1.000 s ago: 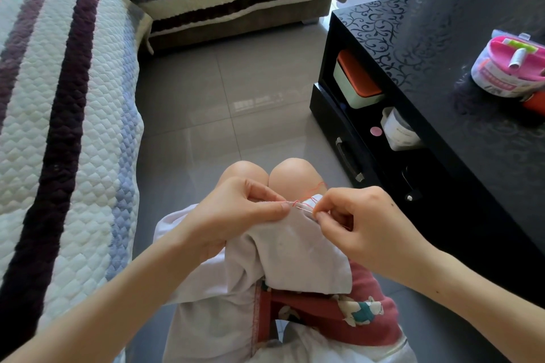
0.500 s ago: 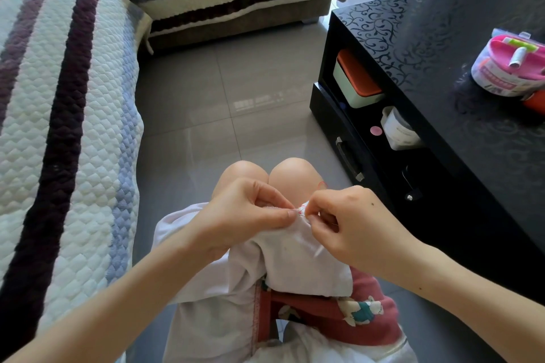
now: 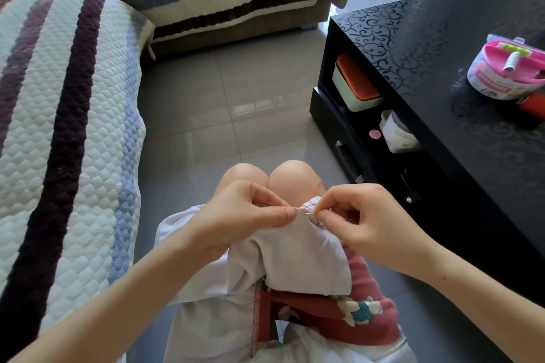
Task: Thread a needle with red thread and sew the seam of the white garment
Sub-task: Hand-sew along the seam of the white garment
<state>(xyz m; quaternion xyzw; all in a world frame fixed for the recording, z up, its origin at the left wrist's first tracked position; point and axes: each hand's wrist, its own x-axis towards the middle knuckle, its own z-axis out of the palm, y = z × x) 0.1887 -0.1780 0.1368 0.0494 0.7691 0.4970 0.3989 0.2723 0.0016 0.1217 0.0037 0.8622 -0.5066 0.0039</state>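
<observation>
Red thread [image 3: 320, 186] already ran through the needle [image 3: 308, 213], with stitches [image 3: 310, 205] visible along the seam [image 3: 300, 210] of the white garment [image 3: 303, 250], at six o'clock over the knees [image 3: 290, 175]. Left hand [image 3: 236, 221] pinched the seam, right hand [image 3: 362, 215] pinched the needle; sewing looked midway.

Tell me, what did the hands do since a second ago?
The right hand slid toward the left hand, then back off, pinching the needle; a loop of red thread now shows above it. The left hand kept pinching the white garment on the lap.
</observation>
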